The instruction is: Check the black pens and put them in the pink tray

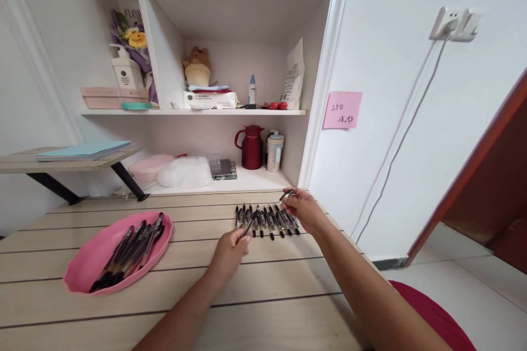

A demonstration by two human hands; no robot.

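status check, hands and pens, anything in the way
Left hand: gripping a pen. Right hand: pinching small dark piece, maybe a cap. Pens rowed ahead, more in pink tray. Left pen partly hides row.

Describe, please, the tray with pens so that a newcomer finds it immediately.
On the pale planked table, look left. In front of the raised stand sits a pink, roughly oval tray. Its wavy rim and the pens piled inside set it apart from the rounded pink container on the shelf behind.
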